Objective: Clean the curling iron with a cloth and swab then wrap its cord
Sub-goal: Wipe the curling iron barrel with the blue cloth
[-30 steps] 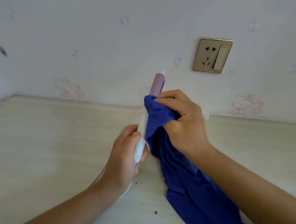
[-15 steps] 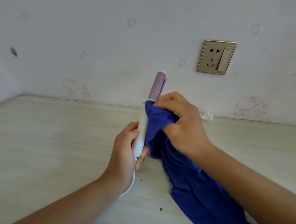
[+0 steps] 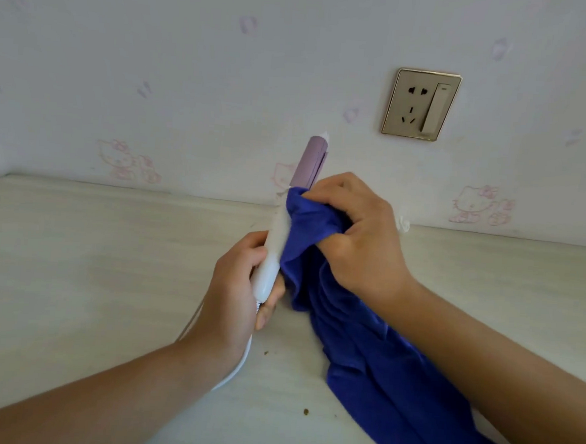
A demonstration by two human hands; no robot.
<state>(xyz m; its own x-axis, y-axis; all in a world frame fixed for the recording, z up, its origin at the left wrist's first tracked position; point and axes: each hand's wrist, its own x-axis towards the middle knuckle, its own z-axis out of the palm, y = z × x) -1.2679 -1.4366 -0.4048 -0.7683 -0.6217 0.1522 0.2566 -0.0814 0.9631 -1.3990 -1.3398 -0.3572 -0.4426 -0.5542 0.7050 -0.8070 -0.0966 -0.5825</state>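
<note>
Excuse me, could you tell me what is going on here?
A person is wiping a curling iron. The left hand grips its white handle, holding it tilted up over the table. The right hand holds a blue cloth bunched against the iron, just below the purple barrel. The cord trails under the left wrist, not yet wrapped.

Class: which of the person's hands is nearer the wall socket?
Right. The right hand, gripping the blue cloth, is below and slightly left of the socket; the left hand, holding the curling iron by its handle, is lower and farther left.
</note>
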